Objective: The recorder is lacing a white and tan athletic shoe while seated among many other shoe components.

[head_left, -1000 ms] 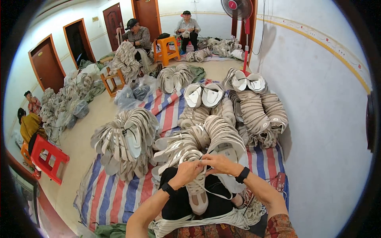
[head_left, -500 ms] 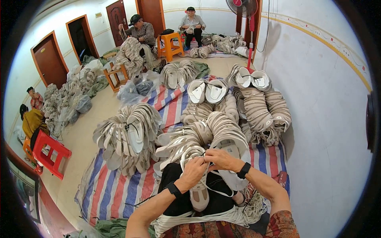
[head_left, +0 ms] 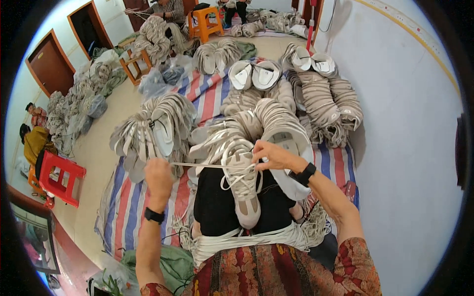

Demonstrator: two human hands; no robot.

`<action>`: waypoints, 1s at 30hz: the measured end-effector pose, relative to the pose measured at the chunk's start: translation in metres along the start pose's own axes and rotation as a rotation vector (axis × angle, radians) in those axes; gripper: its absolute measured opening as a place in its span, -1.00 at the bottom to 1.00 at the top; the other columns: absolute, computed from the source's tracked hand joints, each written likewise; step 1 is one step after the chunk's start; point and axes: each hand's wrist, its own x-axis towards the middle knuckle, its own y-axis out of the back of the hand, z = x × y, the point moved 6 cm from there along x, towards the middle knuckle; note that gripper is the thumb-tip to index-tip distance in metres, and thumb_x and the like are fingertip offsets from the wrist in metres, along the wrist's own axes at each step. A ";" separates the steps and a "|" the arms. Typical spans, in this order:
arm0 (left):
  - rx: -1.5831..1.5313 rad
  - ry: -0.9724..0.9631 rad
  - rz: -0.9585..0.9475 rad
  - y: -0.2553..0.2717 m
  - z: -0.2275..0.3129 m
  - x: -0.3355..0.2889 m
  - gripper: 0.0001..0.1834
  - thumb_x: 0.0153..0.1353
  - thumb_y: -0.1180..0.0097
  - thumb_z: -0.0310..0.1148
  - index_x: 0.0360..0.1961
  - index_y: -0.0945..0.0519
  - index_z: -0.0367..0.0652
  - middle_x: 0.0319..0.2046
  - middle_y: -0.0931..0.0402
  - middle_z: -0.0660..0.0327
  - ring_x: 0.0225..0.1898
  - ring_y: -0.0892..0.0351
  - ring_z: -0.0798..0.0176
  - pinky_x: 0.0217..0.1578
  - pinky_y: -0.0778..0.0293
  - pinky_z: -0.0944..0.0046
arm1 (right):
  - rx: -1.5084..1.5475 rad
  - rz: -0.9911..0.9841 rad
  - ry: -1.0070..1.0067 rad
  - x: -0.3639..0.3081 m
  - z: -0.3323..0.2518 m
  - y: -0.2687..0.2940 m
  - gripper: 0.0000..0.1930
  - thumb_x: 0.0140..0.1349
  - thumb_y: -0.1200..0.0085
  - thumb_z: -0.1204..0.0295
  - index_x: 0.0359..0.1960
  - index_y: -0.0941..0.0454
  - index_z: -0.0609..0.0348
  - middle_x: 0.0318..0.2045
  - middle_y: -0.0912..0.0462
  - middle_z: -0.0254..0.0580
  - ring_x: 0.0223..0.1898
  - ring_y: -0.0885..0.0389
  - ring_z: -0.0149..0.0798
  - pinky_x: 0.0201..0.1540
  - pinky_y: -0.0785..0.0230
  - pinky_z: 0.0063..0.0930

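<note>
A beige and white shoe upper (head_left: 246, 197) rests toe toward me on my black-trousered lap, with white laces crossing its front. My left hand (head_left: 159, 178) is closed on a white shoelace (head_left: 203, 165), stretched taut from the upper out to the left. At the upper's right side, near the eyelets, the fingers of my right hand (head_left: 277, 156) are pinched; whether they also grip lace is hard to see. Just beyond the upper are strung stacks of similar uppers (head_left: 284, 121). A bundle of white laces (head_left: 252, 242) lies across my lap.
A bunch of uppers (head_left: 158, 130) stands to the left on a striped sheet (head_left: 133, 217). More stacks (head_left: 321, 101) are beside the right wall. A red stool (head_left: 61, 177) and orange stool (head_left: 205, 23) stand farther off, with other people seated near heaps of uppers.
My left hand has moved away from the upper to the left, drawing the lace out straight. My right hand stays by the upper. The view has tilted downward.
</note>
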 end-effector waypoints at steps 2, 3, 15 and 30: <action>-0.020 0.132 -0.016 0.006 -0.039 -0.022 -0.93 -0.07 -0.03 -0.44 -0.55 -0.40 -0.17 -0.52 -0.33 0.10 -0.38 -0.33 0.01 -0.37 -0.22 0.09 | 0.028 -0.024 -0.044 0.004 -0.001 -0.002 -0.80 -0.09 -0.22 0.33 -0.44 -0.59 0.13 -0.33 -0.41 -0.16 -0.23 -0.41 -0.13 -0.17 -0.28 -0.37; -0.049 0.259 -0.016 0.006 -0.057 -0.034 -0.92 -0.04 -0.04 -0.43 -0.54 -0.41 -0.16 -0.51 -0.33 0.11 -0.37 -0.34 0.01 -0.35 -0.23 0.09 | 0.020 -0.024 -0.052 0.005 -0.001 -0.003 -0.80 -0.08 -0.20 0.32 -0.43 -0.59 0.13 -0.34 -0.41 -0.16 -0.25 -0.42 -0.15 -0.19 -0.28 -0.38; -0.842 0.397 -0.187 -0.065 0.028 -0.052 -0.73 0.07 0.01 -0.47 -0.15 -0.43 -0.22 -0.18 -0.41 -0.04 -0.08 -0.36 0.00 -0.06 -0.26 0.12 | 0.000 0.131 -0.047 -0.007 -0.035 0.000 -0.85 0.02 -0.13 0.39 -0.47 -0.53 0.24 -0.47 -0.47 -0.24 -0.48 -0.44 -0.31 -0.41 -0.26 -0.49; -1.553 0.707 -0.468 -0.064 0.068 -0.025 -0.72 0.09 -0.06 -0.52 -0.14 -0.39 -0.18 -0.70 -0.22 0.50 -0.72 -0.07 0.62 -0.73 0.05 0.57 | -0.444 0.368 -0.231 -0.075 -0.053 0.058 -0.86 0.03 -0.03 0.40 -0.54 -0.45 0.21 -0.62 -0.48 -0.07 -0.53 -0.49 -0.01 -0.45 -0.30 -0.26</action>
